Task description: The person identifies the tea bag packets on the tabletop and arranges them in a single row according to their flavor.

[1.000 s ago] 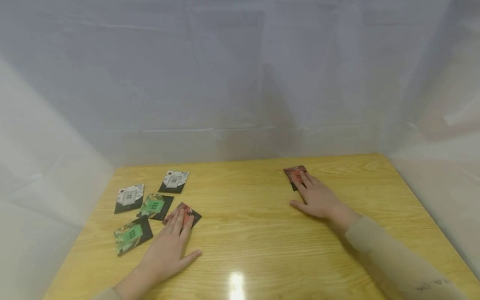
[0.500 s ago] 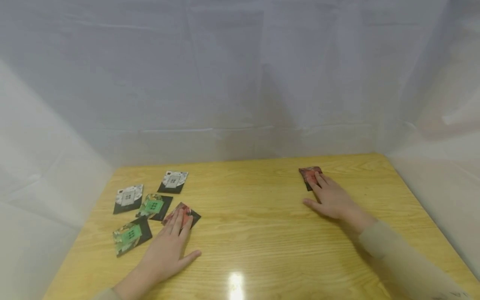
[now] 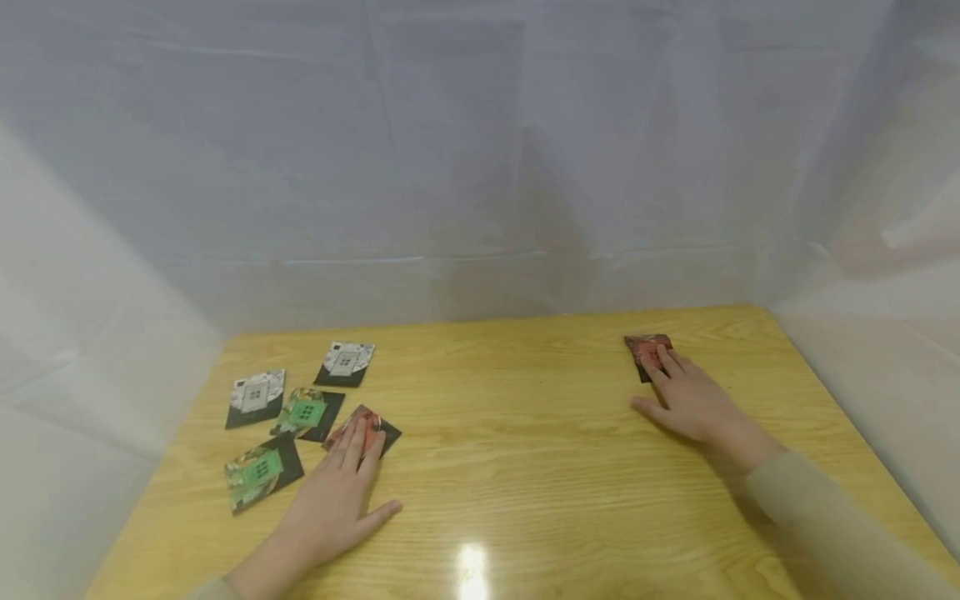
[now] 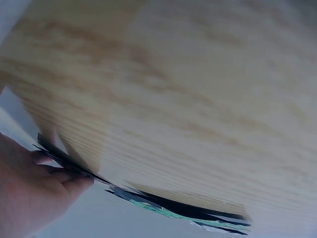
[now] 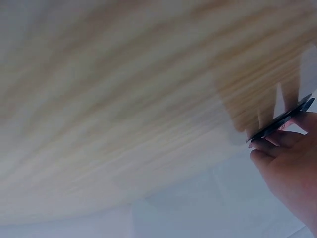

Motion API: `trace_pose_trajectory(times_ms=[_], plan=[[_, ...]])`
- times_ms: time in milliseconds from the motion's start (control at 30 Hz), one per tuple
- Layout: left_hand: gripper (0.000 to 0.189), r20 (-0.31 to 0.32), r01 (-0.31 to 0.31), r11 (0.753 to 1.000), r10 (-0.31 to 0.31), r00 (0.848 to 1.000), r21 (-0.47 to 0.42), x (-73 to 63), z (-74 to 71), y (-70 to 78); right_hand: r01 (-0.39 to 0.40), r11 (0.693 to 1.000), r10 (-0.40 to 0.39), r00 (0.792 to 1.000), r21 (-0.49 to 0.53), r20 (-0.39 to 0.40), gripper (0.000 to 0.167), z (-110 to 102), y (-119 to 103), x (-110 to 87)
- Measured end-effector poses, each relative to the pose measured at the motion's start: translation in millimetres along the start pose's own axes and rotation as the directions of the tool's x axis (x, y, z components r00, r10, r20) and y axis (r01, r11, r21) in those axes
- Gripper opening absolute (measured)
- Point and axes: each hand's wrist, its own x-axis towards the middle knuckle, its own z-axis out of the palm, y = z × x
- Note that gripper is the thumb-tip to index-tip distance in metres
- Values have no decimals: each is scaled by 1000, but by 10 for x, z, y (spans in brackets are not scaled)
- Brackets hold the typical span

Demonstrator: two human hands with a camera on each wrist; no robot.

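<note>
Lying under straightened fingers of the right hand (image 3: 693, 404), one red packet (image 3: 647, 344) is found near the far edge of the table (image 3: 495, 483); a second red packet (image 3: 391, 434) is partly covered, left of the table's centre, by the left hand (image 3: 330, 504), fingers extended. Through uneven pressure, either might be skewed.

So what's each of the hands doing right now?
Left hand: open, resting on a red packet.
Right hand: open, resting on the other red packet.

Left hand (image 3: 330, 500) and right hand (image 3: 692, 403) lay palm-down, well apart.
The left had its fingers (image 3: 351, 448) extended, thumb (image 3: 381, 514) spread rightward; the right, farther forward, had straight fingers, thumb out leftward, sleeved forearm (image 3: 832, 508) behind it.
</note>
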Motion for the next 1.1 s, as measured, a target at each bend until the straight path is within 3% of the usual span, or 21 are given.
trace_pose_trajectory(times_ms=[500, 767, 1100], plan=[[93, -15, -4, 1000, 3, 1000, -22, -47, 5, 23, -33, 999, 34, 999, 40, -10, 83, -19, 219, -221], [93, -31, -13, 1000, 13, 999, 9, -33, 1, 4, -56, 995, 57, 998, 77, -15, 81, -51, 316, -334], [91, -29, -43, 999, 42, 999, -17, 2, -30, -18, -47, 997, 47, 999, 58, 1, 85, -51, 356, -357]])
